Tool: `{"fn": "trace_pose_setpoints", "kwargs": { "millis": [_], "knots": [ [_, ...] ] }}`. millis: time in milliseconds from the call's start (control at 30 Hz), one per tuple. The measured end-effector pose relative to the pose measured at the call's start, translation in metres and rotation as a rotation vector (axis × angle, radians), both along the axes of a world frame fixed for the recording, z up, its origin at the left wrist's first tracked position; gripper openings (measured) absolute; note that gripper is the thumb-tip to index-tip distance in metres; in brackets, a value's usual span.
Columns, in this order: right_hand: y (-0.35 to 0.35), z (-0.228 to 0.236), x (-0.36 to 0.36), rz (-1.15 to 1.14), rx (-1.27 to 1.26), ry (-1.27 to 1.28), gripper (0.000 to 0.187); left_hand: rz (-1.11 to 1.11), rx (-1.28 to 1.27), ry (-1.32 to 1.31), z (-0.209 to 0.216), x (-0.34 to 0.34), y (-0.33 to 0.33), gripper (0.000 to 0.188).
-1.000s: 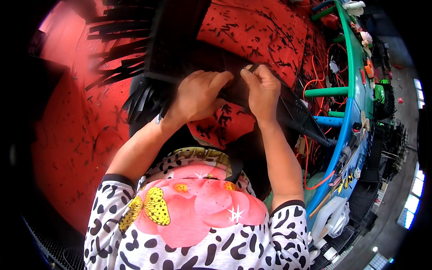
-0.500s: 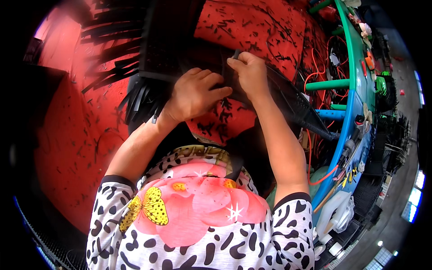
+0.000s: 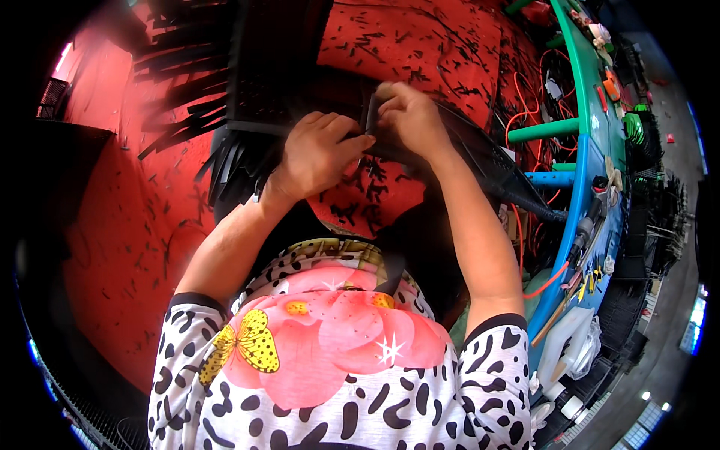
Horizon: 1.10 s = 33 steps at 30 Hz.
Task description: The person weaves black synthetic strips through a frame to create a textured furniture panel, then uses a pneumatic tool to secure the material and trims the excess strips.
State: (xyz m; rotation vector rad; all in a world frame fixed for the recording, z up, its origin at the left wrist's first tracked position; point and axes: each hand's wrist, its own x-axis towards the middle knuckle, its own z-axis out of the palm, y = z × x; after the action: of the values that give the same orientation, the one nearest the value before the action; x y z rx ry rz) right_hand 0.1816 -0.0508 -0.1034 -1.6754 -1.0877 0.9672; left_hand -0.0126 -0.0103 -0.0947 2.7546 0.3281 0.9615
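Observation:
A dark woven-looking piece (image 3: 262, 97) lies across my lap, with a fringe of loose black flat strips (image 3: 187, 64) sticking out at its left. Between my hands a short black strip (image 3: 371, 114) stands up from the work. My left hand (image 3: 319, 154) is closed, thumb and forefinger at the strip's lower end. At its upper part my right hand (image 3: 412, 124) curls its fingers against it; the fingertips are partly hidden and a little blurred. More black strip ends (image 3: 232, 161) hang beside my left wrist. Dark shadow hides much of the piece.
Red sheeting (image 3: 420, 45) strewn with black offcuts covers the floor. To the right stands a green and blue bench (image 3: 577, 161) with tools on it. Orange-red cords (image 3: 517, 112) tangle under its bars. A white plastic container (image 3: 562, 341) is at the lower right.
My right hand has shifted slightly down and its fingers have curled inward. The black strip now stands upright by my left thumb. My left hand has barely moved.

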Motion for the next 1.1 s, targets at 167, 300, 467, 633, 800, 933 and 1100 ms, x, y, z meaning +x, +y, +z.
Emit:
{"fn": "trace_pose_setpoints", "kwargs": {
  "millis": [167, 300, 467, 633, 800, 933, 1100],
  "knots": [
    [0.004, 0.000, 0.005, 0.425, 0.166, -0.390, 0.039, 0.007, 0.019, -0.014, 0.000, 0.002, -0.002, 0.030],
    [0.013, -0.016, 0.020, 0.502, 0.280, -0.634, 0.027, 0.004, 0.010, -0.010, -0.001, 0.007, -0.001, 0.031],
    [0.009, -0.004, 0.012, 0.437, 0.365, -0.830, 0.023, -0.011, 0.023, 0.010, -0.003, 0.005, 0.003, 0.032],
    [0.012, -0.003, 0.013, 0.256, 0.046, -0.103, 0.024, -0.129, 0.044, 0.044, 0.001, 0.012, 0.009, 0.029],
    [0.031, 0.026, 0.034, 0.235, -0.069, 0.097, 0.021, -0.158, 0.024, 0.079, 0.013, 0.033, 0.038, 0.027],
    [0.070, 0.020, 0.068, 0.335, 0.039, 0.022, 0.016, -0.206, -0.078, 0.082, 0.037, 0.064, 0.072, 0.029],
    [0.118, 0.025, 0.109, 0.395, 0.025, -0.053, 0.022, -0.238, -0.210, 0.227, 0.074, 0.098, 0.109, 0.025]
  ]
}}
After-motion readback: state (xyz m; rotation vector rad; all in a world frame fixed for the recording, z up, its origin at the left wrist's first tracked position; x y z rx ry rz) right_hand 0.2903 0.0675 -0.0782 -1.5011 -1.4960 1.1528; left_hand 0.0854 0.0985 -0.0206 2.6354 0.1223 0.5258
